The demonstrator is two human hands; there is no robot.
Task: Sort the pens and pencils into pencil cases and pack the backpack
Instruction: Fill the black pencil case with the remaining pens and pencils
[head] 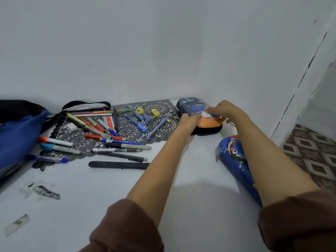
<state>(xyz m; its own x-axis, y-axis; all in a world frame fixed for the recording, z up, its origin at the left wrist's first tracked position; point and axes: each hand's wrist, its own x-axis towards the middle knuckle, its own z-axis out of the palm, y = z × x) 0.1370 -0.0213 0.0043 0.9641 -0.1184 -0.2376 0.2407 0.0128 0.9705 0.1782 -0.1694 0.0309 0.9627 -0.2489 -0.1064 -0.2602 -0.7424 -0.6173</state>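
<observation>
A dark blue and orange pencil case (pixel 192 108) lies at the back right of the white table. My left hand (pixel 188 122) grips its near left edge. My right hand (pixel 222 109) rests on its top right with fingers curled; the hands hide the zip. A second, blue pencil case (pixel 234 160) lies near the right edge, partly under my right forearm. Several pens, pencils and markers (pixel 109 131) lie scattered over a dark lace mat (pixel 160 106). A blue and black backpack (pixel 20 131) sits at the far left.
A white eraser (pixel 72 126), a yellow eraser (pixel 155 112) and a yellow sharpener (pixel 139 110) lie among the pens. A long black pen (pixel 119 164) rests on the bare table. White walls close the back and right; patterned floor (pixel 312 157) shows beyond the table's right edge.
</observation>
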